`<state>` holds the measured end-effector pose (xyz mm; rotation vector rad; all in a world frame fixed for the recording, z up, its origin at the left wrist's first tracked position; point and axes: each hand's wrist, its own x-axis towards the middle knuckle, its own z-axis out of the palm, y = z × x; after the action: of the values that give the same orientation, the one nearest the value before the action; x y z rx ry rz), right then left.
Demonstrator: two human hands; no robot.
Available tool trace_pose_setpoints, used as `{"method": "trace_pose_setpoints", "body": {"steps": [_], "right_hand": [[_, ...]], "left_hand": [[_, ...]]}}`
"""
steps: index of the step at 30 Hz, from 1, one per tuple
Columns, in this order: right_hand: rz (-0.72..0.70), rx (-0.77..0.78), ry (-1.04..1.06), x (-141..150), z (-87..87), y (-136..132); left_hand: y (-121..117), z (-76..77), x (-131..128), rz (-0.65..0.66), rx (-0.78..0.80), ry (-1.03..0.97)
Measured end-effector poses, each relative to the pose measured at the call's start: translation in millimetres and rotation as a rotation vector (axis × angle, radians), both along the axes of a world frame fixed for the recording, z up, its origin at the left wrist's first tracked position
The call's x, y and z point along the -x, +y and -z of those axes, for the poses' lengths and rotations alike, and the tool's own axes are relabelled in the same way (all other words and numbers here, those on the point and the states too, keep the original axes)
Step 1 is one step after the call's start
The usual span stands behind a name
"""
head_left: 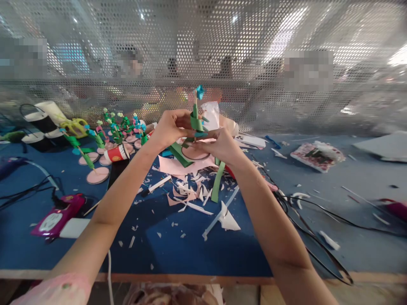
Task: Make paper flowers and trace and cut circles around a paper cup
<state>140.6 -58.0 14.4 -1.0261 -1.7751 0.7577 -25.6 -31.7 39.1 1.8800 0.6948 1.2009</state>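
Straight ahead, both hands are raised over the table around a paper flower [196,111]. It is a thin stick with a blue bloom on top and a green paper strip curled round its stem. My left hand [168,129] closes on the stem from the left, fingers partly behind it. From the right, my right hand [219,146] pinches the lower stem just above a pink round base [196,151]. Its fingertips overlap the green paper, so the exact grip is partly hidden. A loose green strip [218,182] lies below my right hand.
Several similar paper flowers on pink discs [98,174] stand at left, beside a red paper cup [117,153]. A purple power strip [60,214] lies nearer. Paper scraps [193,190] and a glue stick [221,214] lie below my hands; black cables [318,212] cross the right.
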Motion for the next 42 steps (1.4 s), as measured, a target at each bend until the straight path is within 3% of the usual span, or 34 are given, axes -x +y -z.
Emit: {"method": "trace_pose_setpoints", "body": {"steps": [6, 11, 21, 27, 34, 38, 42], "right_hand": [[0.082, 0.017, 0.035, 2, -2.1, -2], [0.182, 0.091, 0.088, 3, -1.9, -1], [0.198, 0.122, 0.139, 8, 0.3, -1], [0.219, 0.163, 0.129, 10, 2.8, 4], [0.191, 0.151, 0.142, 7, 12.0, 13], [0.118, 0.181, 0.156, 6, 13.0, 12], [0.102, 0.253, 0.171, 9, 7.6, 7]], "left_hand": [[-4, -4.3, 5, -0.025, 0.029, 0.019], [-2, -5.8, 11, 0.034, 0.086, 0.053], [6, -7.2, 24, 0.044, 0.137, 0.056], [2, -5.3, 18, 0.173, 0.162, 0.089], [17, 0.9, 29, 0.467, 0.201, 0.031], [25, 5.8, 41, 0.458, 0.292, -0.005], [28, 8.1, 39, 0.409, 0.240, -0.001]]}}
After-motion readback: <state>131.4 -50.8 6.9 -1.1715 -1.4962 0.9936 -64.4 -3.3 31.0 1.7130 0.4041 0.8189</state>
